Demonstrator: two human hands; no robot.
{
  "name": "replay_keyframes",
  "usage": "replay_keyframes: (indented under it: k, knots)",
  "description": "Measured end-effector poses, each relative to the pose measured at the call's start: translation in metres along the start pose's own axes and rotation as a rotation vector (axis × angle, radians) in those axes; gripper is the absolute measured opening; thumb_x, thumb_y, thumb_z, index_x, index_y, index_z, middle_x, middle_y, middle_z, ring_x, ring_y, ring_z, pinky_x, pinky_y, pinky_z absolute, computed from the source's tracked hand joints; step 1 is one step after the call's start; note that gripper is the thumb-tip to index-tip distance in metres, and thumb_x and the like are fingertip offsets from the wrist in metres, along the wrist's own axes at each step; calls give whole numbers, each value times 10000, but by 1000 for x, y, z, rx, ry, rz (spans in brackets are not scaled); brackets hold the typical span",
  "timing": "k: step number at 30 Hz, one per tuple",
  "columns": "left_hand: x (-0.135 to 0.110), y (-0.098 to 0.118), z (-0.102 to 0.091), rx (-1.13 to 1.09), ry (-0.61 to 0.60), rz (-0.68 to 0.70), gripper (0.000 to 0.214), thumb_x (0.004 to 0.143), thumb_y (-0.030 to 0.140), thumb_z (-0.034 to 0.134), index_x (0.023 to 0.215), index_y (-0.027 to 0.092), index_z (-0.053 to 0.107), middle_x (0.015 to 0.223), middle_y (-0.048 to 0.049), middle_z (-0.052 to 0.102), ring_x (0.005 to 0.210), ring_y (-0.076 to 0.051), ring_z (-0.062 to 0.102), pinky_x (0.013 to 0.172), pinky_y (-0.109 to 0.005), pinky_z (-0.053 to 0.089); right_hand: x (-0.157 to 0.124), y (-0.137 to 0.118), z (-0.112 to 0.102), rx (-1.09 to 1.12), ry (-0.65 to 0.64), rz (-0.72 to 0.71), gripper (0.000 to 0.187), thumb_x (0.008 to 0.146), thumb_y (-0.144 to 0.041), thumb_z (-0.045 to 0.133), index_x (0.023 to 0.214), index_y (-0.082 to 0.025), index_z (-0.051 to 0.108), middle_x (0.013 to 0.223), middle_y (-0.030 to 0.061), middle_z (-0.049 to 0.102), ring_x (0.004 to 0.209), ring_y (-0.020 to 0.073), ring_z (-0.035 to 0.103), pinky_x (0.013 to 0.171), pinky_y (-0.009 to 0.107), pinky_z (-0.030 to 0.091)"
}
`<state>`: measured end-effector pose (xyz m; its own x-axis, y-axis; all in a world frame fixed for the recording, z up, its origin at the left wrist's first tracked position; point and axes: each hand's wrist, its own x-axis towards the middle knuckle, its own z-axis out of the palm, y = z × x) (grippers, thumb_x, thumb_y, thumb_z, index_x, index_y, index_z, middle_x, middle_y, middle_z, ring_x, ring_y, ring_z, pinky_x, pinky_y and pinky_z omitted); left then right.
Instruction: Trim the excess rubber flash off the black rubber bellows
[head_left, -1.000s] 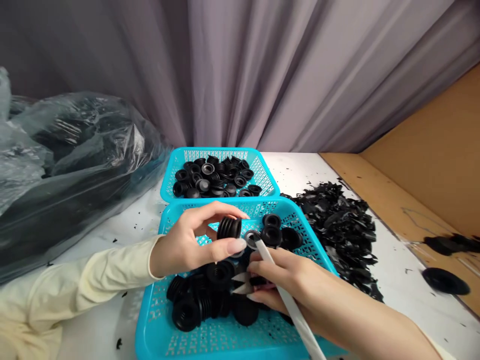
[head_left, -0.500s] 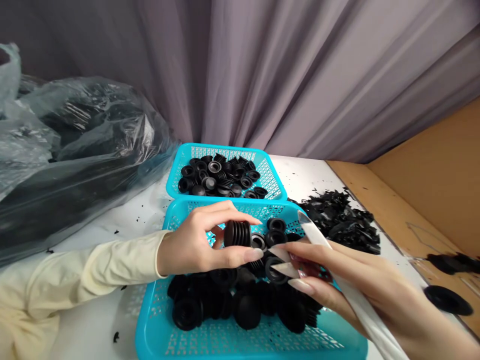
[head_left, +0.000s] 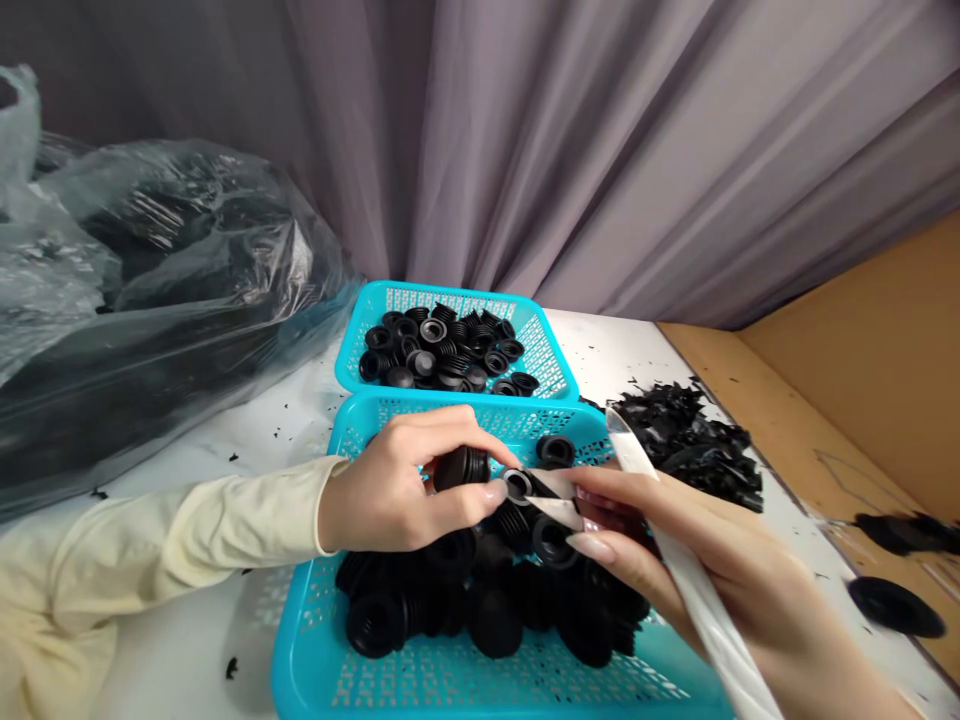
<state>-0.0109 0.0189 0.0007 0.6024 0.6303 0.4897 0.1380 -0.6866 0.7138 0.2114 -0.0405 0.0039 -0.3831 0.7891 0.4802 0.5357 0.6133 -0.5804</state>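
Note:
My left hand [head_left: 405,490] is curled over the near turquoise basket [head_left: 307,620]. Its thumb and fingers close on a black ribbed plug [head_left: 462,466], which looks like rubber. My right hand [head_left: 727,545] grips a slim white-handled tool [head_left: 701,590] with a pointed tip; its kind is unclear. The tool slants up and away from the plug. The right fingertips hover close to the left ones, by a plug with a grey ring [head_left: 517,486]; whether they touch it I cannot tell. Several black plugs [head_left: 495,620] lie in the basket beneath.
Behind stands a second turquoise basket [head_left: 559,375] holding several plugs. A heap of black scraps [head_left: 690,440] lies to the right on the white table [head_left: 592,350]. At left sits a large clear plastic bag [head_left: 187,290] with dark contents. A grey curtain [head_left: 510,140] hangs behind.
My left hand has tilted the plug and drawn it slightly left. The right fingertips have moved left, nearer the left hand. The tool stays in the right hand.

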Motion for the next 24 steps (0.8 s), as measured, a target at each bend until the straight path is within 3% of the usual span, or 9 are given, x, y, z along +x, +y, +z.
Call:
replay_keyframes:
  k: [4, 9, 15, 19, 24]
  knots:
    - [-1, 0, 1, 22, 4, 43, 171, 835, 168, 521, 801, 97, 673, 653, -29, 601, 573, -119, 535, 549, -224, 448, 6, -8, 6, -13, 40, -7, 158, 929, -280, 553, 1051, -203, 617, 674, 4, 636, 503, 120, 615, 460, 205, 508]
    - [-3, -2, -1, -4, -88, 58, 217, 870, 178, 424, 787, 116, 614, 664, -22, 566, 582, -119, 514, 537, -217, 429, 16, -16, 12, -91, 56, -37, 137, 913, -262, 577, 1022, -208, 641, 615, -5, 614, 463, 128, 588, 406, 231, 478]
    - [-5, -5, -2, -41, -91, 96, 370, 976, 370, 352, 900, 103, 597, 707, -41, 563, 602, -133, 504, 550, -234, 429, 16, -14, 22, -86, 143, -78, 181, 894, -304, 615, 1024, -185, 657, 600, -16, 582, 448, 115, 558, 402, 228, 469]
    - [-4, -4, -1, -18, -104, 93, 287, 969, 277, 351, 846, 127, 564, 713, -34, 551, 631, -134, 500, 574, -232, 432, 12, -11, 33, -68, 234, -97, 186, 879, -261, 635, 1054, -202, 659, 616, -26, 599, 434, 101, 547, 411, 214, 475]
    - [-3, -2, -2, -17, -120, 60, 215, 923, 187, 372, 761, 157, 512, 687, -6, 496, 611, -127, 471, 568, -228, 415, 10, -12, 36, -103, 259, -84, 248, 858, -212, 657, 1106, -224, 661, 677, -5, 679, 454, 113, 587, 442, 232, 504]
